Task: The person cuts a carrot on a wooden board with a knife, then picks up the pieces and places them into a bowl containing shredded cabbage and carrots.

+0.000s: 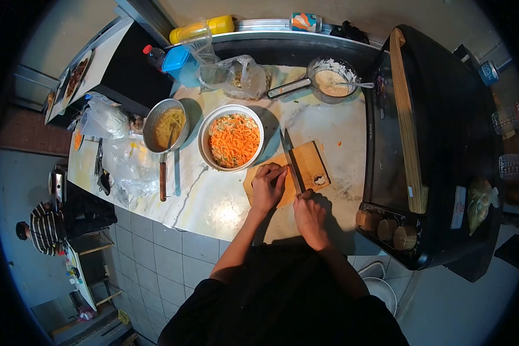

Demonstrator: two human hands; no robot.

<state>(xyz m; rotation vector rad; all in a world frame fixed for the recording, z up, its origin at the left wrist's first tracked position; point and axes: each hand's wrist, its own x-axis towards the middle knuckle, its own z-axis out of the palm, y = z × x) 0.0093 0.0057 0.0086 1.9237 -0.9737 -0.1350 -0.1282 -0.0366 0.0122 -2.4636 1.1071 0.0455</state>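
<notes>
My right hand (310,219) is closed around the handle of a knife (294,169), whose blade points away from me across a wooden cutting board (308,158). My left hand (268,187) is on the board just left of the blade, fingers pinched together. A small orange piece, which looks like carrot, shows at those fingertips, mostly hidden. A small pale lump (319,180) lies near the board's right corner. Beyond my left hand stands a white bowl (203,147) filled with shredded carrot (234,141) and paler bits.
A saucepan (181,109) of pale strips in liquid stands left, its wooden handle toward me. At the back sits a pan (314,68) of creamy mixture with a spoon. Plastic bags (130,167) lie left; a black stove (409,144) stands right. A person (46,228) is far left.
</notes>
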